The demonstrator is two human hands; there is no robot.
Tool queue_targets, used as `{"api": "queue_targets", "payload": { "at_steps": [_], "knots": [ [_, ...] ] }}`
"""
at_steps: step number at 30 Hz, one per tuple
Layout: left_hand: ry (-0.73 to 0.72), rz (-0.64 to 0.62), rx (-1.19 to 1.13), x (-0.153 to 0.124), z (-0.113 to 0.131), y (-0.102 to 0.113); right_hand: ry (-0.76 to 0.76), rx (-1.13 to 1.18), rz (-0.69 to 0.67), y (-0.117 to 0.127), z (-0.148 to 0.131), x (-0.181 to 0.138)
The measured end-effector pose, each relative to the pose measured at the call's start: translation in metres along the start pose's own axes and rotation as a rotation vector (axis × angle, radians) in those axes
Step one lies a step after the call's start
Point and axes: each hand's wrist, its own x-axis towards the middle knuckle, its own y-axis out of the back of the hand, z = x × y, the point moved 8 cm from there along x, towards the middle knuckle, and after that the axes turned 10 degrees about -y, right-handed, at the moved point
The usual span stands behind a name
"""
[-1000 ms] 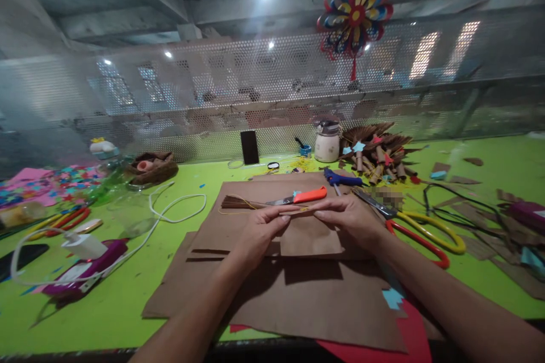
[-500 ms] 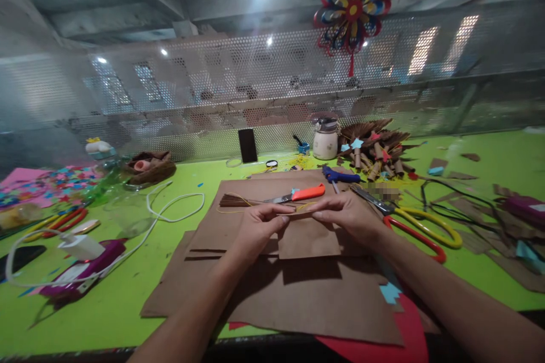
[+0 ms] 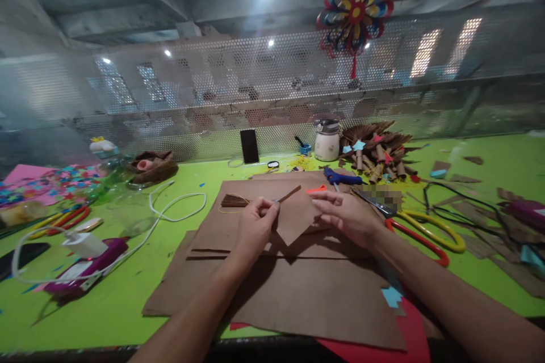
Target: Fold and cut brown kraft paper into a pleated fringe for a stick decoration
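Note:
Over the stacked brown paper sheets (image 3: 272, 295), a small square of brown paper (image 3: 296, 220) is tilted with one corner pointing down. A narrow folded strip runs along its upper left edge. My left hand (image 3: 260, 220) is closed, pinching the square's left corner between thumb and fingers. At the right corner, my right hand (image 3: 347, 214) holds the paper with bent fingers. Behind the square, a craft knife with an orange handle (image 3: 317, 188) is mostly hidden. A fringed brown paper bundle with yellow thread (image 3: 233, 200) lies left of it.
Right of the sheets lie a blue glue gun (image 3: 343, 177) and large scissors with red and yellow handles (image 3: 430, 231). A jar (image 3: 327, 142) and a heap of brown paper pieces (image 3: 378, 153) stand behind. At left are a purple power strip (image 3: 87, 266) and white cable (image 3: 149, 238).
The small paper square has turned from lying level to a tilted, corner-down position, now covering most of the knife. My left hand has shifted slightly left along its edge.

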Motion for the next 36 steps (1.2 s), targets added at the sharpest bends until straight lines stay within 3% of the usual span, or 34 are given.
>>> {"api": "queue_targets", "payload": {
  "at_steps": [3, 5, 7, 10, 11, 12, 15, 16, 19, 22, 27, 30, 36],
  "knots": [
    [-0.043, 0.075, 0.014, -0.002, 0.005, 0.006, -0.048, -0.023, -0.043, -0.012, 0.009, 0.0],
    [-0.011, 0.038, -0.045, -0.005, 0.004, 0.001, -0.044, 0.006, 0.003, -0.007, 0.012, 0.002],
    [0.099, -0.133, -0.127, -0.01, -0.004, -0.017, 0.004, 0.045, 0.096, 0.005, 0.008, 0.004],
    [0.242, -0.491, -0.134, -0.023, -0.013, -0.044, 0.098, -0.012, 0.22, 0.022, -0.004, 0.002],
    [0.242, -0.522, -0.116, -0.023, -0.013, -0.044, 0.116, -0.075, 0.234, 0.023, -0.008, 0.001],
    [0.211, -0.49, -0.098, -0.019, -0.011, -0.04, 0.124, -0.157, 0.232, 0.021, -0.011, 0.0],
    [0.033, -0.203, -0.095, -0.003, 0.007, -0.015, 0.138, -0.435, 0.149, 0.002, -0.012, -0.005],
    [-0.007, -0.181, -0.093, -0.001, 0.011, -0.013, 0.139, -0.516, 0.103, -0.006, -0.01, -0.006],
    [-0.004, -0.36, -0.062, -0.007, 0.01, -0.029, 0.147, -0.632, 0.005, -0.022, -0.004, -0.008],
    [0.042, -0.428, -0.053, -0.014, 0.002, -0.038, 0.12, -0.51, 0.025, -0.019, -0.002, -0.007],
    [0.09, -0.195, -0.127, -0.009, -0.002, -0.02, 0.002, -0.246, 0.057, -0.004, 0.002, -0.004],
    [0.145, -0.15, -0.202, -0.01, 0.0, -0.018, 0.013, -0.103, 0.075, 0.0, 0.003, -0.003],
    [0.194, -0.265, -0.329, -0.018, 0.008, -0.032, 0.003, -0.09, 0.147, 0.002, 0.004, -0.005]
  ]
}}
